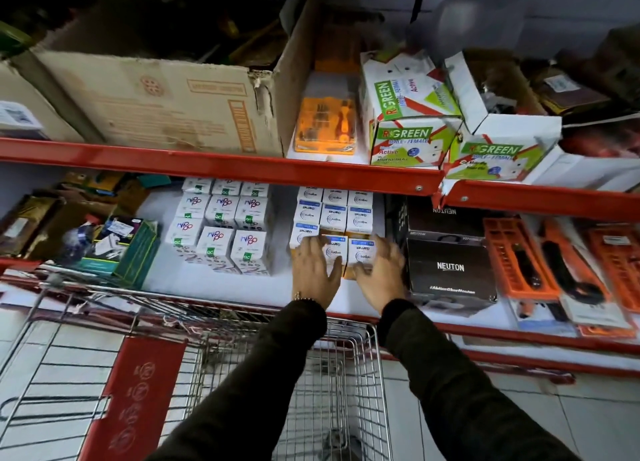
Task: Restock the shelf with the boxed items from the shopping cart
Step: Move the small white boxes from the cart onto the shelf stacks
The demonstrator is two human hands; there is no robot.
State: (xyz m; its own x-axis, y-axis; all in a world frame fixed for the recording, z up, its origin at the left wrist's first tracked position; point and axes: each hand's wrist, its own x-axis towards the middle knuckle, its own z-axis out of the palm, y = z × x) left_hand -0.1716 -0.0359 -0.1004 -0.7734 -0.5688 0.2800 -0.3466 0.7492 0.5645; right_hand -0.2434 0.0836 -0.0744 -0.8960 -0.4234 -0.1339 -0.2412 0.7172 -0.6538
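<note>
Pressing open-fingered, left hand point(317, 270) and right hand point(379, 275) bracket upright Wipro boxes point(360, 252), labels upside down, on the shelf point(242, 284).

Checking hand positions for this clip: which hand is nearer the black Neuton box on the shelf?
The right hand. It rests on the front white-and-blue Wipro boxes, just left of the black Neuton box. The left hand lies farther left on the same stack.

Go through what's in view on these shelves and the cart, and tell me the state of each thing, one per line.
left hand: open, flat on the Wipro boxes
right hand: open, on the same stack
Wipro boxes: stacked in rows, upright
R-Green box: flaps open
big carton: torn corner, open
shopping cart: contents not visible
</note>
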